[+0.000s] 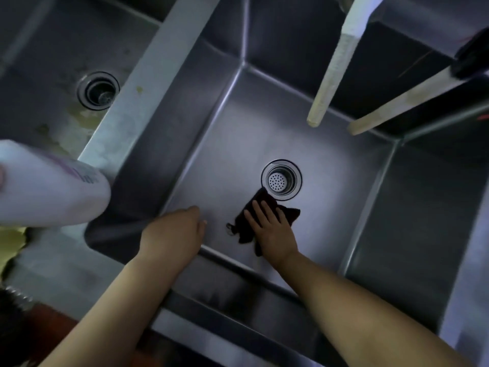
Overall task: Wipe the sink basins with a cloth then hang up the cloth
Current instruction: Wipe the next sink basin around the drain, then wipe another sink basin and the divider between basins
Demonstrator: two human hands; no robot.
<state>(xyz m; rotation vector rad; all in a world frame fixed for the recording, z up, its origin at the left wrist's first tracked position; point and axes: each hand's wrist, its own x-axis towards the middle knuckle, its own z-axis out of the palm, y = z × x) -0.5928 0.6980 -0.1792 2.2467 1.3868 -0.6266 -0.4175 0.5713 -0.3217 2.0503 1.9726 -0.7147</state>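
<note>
Though blurred, bottle (50, 184) label unreadable

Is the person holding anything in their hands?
The right hand presses flat on the middle of the dark cloth on the basin floor, fingers straight, no grip. The left hand holds nothing.

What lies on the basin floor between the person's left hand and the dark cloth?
Only bare steel floor of the basin separates the left hand from the cloth, as the head view shows. The right hand presses the cloth flat.
</note>
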